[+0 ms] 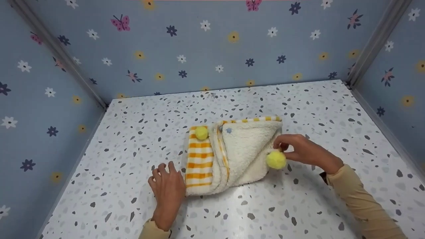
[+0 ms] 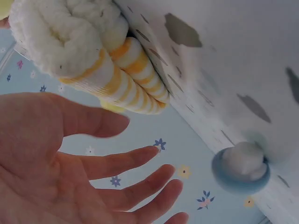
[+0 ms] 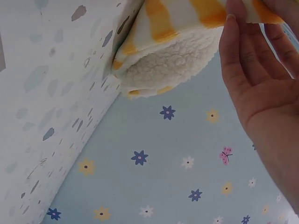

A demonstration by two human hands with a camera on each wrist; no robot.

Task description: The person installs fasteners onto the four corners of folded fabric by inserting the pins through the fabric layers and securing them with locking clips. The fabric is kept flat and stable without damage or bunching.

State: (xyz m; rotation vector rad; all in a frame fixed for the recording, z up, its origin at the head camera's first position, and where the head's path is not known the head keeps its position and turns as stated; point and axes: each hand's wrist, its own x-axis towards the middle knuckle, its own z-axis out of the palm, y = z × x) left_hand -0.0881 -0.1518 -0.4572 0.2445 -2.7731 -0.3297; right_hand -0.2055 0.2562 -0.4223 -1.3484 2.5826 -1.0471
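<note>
A folded fleece-lined blanket [image 1: 250,139] lies mid-table, its outer side striped yellow and white, its lining cream. One yellow pompom [image 1: 201,133] sits on the striped left part, and a second pompom [image 1: 276,160] is at the right edge. Small blue snap button [image 1: 229,130] shows near the top. My right hand [image 1: 300,149] pinches the blanket's right edge, thumb and fingers meeting on the striped fabric [image 3: 161,18] in the right wrist view. My left hand [image 1: 167,186] is beside the lower left edge, its fingers spread and relaxed around nothing [image 2: 88,158].
The white tabletop [image 1: 126,149] is speckled grey. Blue walls [image 1: 215,43] with flowers and butterflies enclose it at the back and both sides. A small round blue-and-white thing [image 2: 240,168] appears near the tabletop in the left wrist view.
</note>
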